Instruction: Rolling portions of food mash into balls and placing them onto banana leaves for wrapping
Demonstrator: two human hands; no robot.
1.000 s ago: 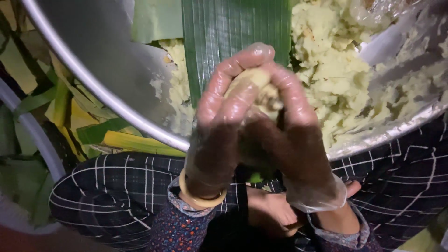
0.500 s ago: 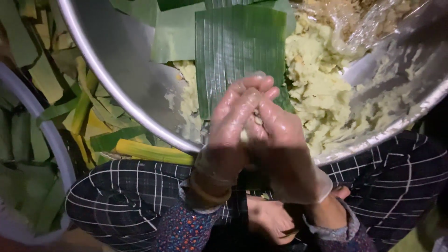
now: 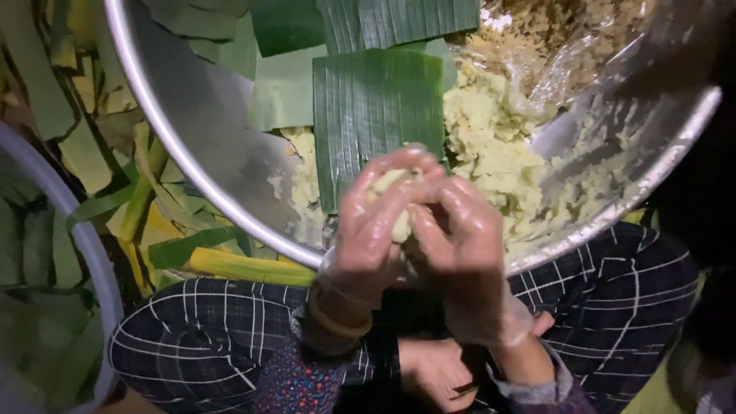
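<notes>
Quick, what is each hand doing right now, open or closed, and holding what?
Left hand: closed, in a clear glove, holding the lump of pale dough.
Right hand: closed on the same lump of pale dough, also gloved.

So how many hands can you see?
3. The gloved left hand and gloved right hand press a lump of dough together; a third bare hand sits below them. Others may be hidden.

Gloved left hand [image 3: 376, 230] and right hand [image 3: 464, 253], frame centre, cupping dough lump [image 3: 395, 201]; metal basin [image 3: 199, 161] and banana leaf [image 3: 376, 115] above.
</notes>
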